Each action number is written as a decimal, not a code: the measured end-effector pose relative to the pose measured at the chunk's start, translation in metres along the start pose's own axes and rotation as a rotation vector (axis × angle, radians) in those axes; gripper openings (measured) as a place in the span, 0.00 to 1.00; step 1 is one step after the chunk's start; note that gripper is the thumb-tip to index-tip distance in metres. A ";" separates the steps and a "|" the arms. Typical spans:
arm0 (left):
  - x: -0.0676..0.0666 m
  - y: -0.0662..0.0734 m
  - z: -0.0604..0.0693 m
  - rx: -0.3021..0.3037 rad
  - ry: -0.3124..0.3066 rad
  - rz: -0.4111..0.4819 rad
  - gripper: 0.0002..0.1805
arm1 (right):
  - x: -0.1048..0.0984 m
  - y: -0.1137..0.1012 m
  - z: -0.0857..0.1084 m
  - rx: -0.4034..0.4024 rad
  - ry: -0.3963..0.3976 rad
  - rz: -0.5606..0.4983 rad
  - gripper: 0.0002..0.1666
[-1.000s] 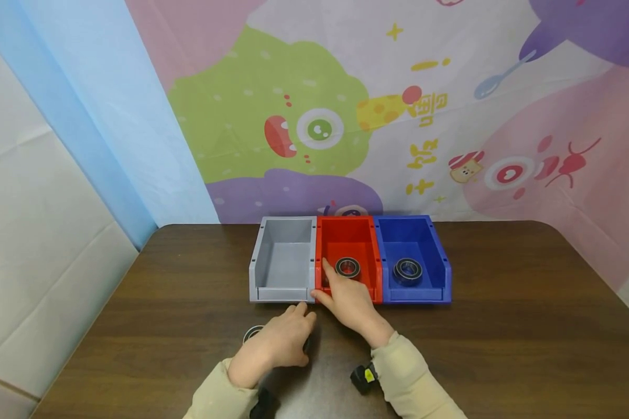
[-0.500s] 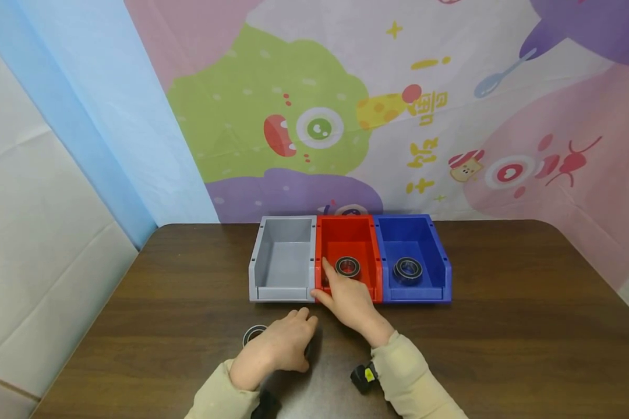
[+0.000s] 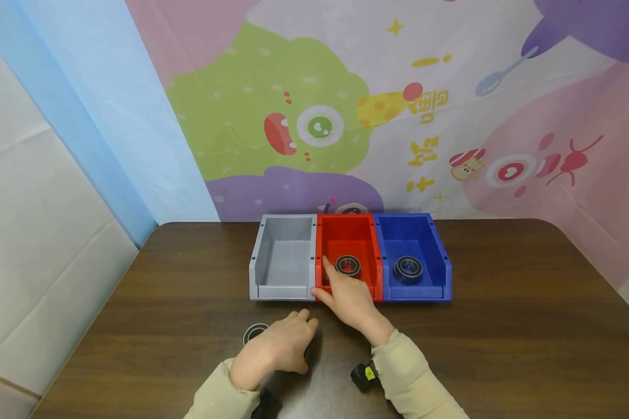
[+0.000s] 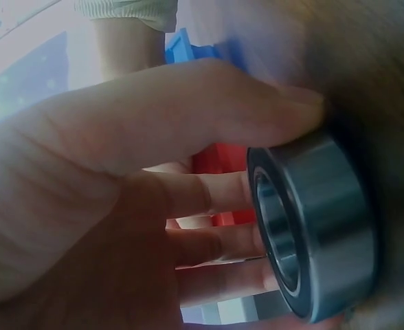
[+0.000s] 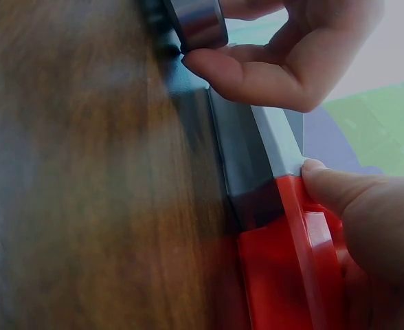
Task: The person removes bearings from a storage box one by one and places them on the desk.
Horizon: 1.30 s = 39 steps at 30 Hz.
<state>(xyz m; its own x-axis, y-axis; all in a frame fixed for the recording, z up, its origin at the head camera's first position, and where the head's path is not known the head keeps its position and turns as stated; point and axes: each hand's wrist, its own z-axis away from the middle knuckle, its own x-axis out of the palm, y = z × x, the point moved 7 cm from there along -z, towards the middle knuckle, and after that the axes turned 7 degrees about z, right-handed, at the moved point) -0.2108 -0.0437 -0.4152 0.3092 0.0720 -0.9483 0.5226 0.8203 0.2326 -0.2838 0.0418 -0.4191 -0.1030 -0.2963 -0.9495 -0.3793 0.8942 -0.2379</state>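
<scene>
My left hand (image 3: 278, 349) grips a ball bearing (image 4: 332, 227), thumb on one side and fingers on the other, low over the table. From above, the hand hides most of that bearing. Another bearing (image 3: 255, 331) lies on the table just left of this hand, partly covered by it. My right hand (image 3: 348, 299) rests at the front of the red bin (image 3: 348, 227). Its thumb touches the rim where the red and grey bins meet, and its straight index finger reaches inside. A bearing (image 3: 348, 266) lies in the red bin beyond the hand. The other right fingers are mostly hidden.
The grey bin (image 3: 287, 256) adjoins the red one on the left. On the right stands a blue bin (image 3: 406, 230) with a bearing (image 3: 408, 269) inside. All three stand near the back of the brown table (image 3: 513, 302), before a printed cloth (image 3: 398, 145).
Over the last second my left hand draws back very slightly from the bins, showing a bit more of the bearing beside it. My right hand stays put.
</scene>
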 end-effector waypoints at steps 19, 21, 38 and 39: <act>0.003 0.000 0.000 -0.025 -0.019 -0.023 0.32 | 0.001 0.000 -0.001 0.008 -0.011 -0.002 0.43; 0.003 0.000 0.000 -0.026 -0.023 -0.029 0.32 | 0.001 0.000 -0.001 0.010 -0.012 -0.002 0.43; -0.053 -0.037 -0.015 -0.032 0.400 0.223 0.09 | 0.000 -0.001 -0.001 -0.017 0.046 0.042 0.42; -0.056 -0.042 -0.018 -0.060 0.433 0.244 0.09 | 0.000 -0.001 0.000 -0.019 0.046 0.041 0.42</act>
<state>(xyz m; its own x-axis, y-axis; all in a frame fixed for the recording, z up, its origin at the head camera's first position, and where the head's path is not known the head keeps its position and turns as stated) -0.2641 -0.0717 -0.3759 0.0513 0.4841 -0.8735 0.4255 0.7807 0.4577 -0.2839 0.0407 -0.4188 -0.1611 -0.2756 -0.9477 -0.3909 0.8995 -0.1951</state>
